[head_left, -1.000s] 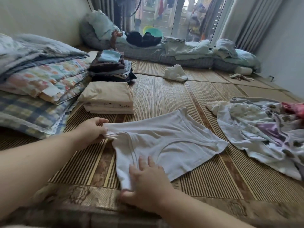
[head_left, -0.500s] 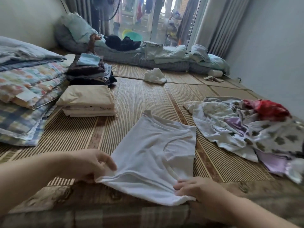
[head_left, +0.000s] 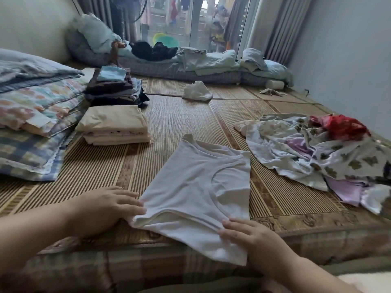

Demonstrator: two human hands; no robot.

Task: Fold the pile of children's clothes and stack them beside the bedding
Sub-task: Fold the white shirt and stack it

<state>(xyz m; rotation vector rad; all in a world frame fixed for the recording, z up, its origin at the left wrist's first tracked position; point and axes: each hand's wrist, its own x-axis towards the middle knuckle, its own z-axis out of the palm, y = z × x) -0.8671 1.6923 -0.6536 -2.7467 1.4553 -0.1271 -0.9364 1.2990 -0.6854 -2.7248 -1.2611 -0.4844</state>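
Head view: white undershirt point(head_left: 196, 187) lies folded lengthwise, slightly rumpled.

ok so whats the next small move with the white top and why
Probably fold the near hem away toward the neckline: the white top lies flat, already halved lengthwise, with the left hand and right hand at its near corners.

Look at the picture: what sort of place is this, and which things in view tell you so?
Most likely a bedroom or sleeping room in a home. Folded quilts are stacked at the left, more bedding lies along the window, a woven mat covers the floor, and loose clothes wait to be folded.
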